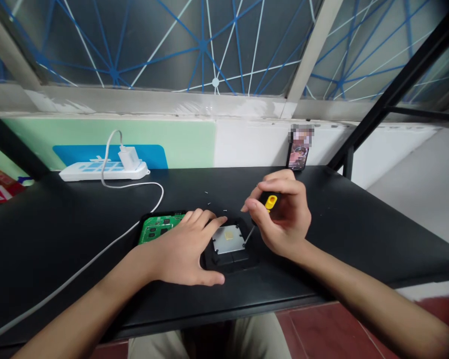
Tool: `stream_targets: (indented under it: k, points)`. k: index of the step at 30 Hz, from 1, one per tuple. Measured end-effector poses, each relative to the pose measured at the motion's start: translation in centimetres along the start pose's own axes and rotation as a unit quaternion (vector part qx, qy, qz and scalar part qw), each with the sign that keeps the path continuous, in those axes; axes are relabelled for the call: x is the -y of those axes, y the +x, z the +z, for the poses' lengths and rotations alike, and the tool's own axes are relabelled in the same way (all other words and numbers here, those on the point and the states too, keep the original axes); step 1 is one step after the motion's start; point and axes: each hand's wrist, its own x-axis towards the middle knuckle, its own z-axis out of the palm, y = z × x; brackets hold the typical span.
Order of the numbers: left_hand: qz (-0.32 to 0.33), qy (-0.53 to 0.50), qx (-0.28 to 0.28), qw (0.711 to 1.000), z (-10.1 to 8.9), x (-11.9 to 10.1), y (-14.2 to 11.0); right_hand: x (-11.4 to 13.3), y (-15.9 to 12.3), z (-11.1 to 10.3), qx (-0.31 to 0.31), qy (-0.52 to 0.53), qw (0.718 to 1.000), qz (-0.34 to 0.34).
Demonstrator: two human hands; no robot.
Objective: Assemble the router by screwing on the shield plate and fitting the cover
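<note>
My right hand [284, 214] is closed round a screwdriver [271, 201] with a black and yellow handle. Its thin shaft slants down to the right edge of a silver metal plate [224, 244], which bears a small yellowish patch. The plate sits in a black plastic housing [234, 259]. My left hand [187, 247] lies over the housing's left side, thumb and fingers spread, the fingertips by its far edge. Partly under that hand is a green circuit board [157, 229] in a black frame. Several tiny screws [225, 210] lie on the table beyond the housing.
A white power strip [93, 172] with a plugged-in charger [129, 157] lies at the back left of the black table [359, 239]. The charger's white cable [93, 257] runs toward the front left. A phone [298, 149] leans on the wall. Red packaging [2, 184] is at far left.
</note>
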Motion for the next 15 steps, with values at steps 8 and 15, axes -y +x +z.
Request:
stream_targets:
  k: [8,15]
  points:
    - [0.001,-0.016,0.001,1.0,-0.4,-0.3,0.0,0.9,-0.4,0.1,0.049,0.123,0.989,0.068]
    - [0.0,-0.008,-0.004,1.0,-0.2,0.0,-0.1,1.0,-0.5,0.0,0.069,0.078,0.992,0.067]
